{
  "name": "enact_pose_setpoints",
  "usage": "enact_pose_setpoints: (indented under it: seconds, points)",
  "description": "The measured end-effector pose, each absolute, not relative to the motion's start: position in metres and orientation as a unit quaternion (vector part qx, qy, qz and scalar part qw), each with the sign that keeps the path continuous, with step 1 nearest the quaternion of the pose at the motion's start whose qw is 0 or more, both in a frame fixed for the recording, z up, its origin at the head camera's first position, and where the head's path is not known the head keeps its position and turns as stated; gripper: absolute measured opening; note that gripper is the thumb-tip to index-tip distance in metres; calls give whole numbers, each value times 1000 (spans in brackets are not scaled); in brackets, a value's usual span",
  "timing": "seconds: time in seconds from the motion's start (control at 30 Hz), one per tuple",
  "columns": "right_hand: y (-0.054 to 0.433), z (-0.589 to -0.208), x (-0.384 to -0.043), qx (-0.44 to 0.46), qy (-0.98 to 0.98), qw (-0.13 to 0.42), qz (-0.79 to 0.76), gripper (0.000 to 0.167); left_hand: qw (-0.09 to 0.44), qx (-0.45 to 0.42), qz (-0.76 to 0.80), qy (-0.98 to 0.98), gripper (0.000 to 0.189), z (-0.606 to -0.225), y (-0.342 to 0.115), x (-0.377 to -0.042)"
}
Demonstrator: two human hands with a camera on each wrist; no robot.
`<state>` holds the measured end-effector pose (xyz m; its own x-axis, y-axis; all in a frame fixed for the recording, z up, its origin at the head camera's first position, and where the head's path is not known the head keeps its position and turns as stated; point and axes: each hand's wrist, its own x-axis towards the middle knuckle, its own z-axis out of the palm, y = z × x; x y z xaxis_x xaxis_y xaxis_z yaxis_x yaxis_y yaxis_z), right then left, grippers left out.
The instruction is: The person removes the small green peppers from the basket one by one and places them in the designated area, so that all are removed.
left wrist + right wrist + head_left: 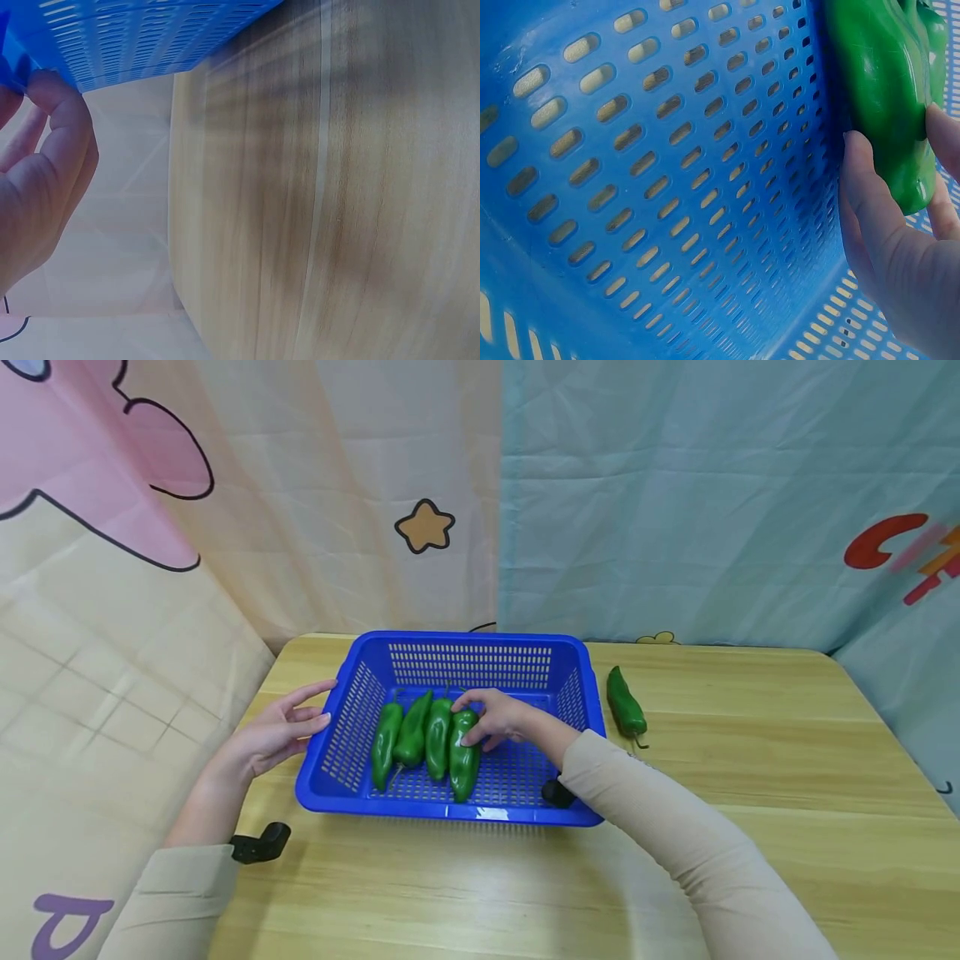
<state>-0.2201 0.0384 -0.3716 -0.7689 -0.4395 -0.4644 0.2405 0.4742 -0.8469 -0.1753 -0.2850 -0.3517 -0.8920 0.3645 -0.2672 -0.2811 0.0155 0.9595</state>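
A blue plastic basket (450, 811) with slotted walls holds several long green peppers in a row. My right hand (498, 714) reaches into it and grips the rightmost green pepper (464, 768). In the right wrist view, thumb and fingers lie on either side of this pepper (889, 97), near its end. Beside it lie another pepper (437, 747) and two more to the left. My left hand (273, 731) is at the basket's left side, its fairly straight fingers touching the rim. The left wrist view shows fingertips right at the edge of the basket (135, 45).
One more green pepper (626, 703) lies on the wooden table (750, 760), to the right of the basket. Printed curtains (637, 502) hang behind the table and at its sides. A black wrist mount (260, 843) sits on the left forearm.
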Motion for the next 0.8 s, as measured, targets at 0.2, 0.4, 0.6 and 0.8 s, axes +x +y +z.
enact_pose_setpoints:
  seconds: [0.2,0.4,0.6,0.8]
  points:
    - [38,-373,-221,-64,789,323,-518,56,229,33,704,671,55,-352,-286,-175]
    - [39,-373,-223,-61,787,312,-529,57,228,36,701,675,57,-353,-286,-176]
    - [39,-371,-222,-50,781,309,-540,58,232,35,708,666,59,-353,-286,-176]
    - [41,-369,-222,-35,769,310,-557,58,234,29,708,666,62,-353,-285,-177]
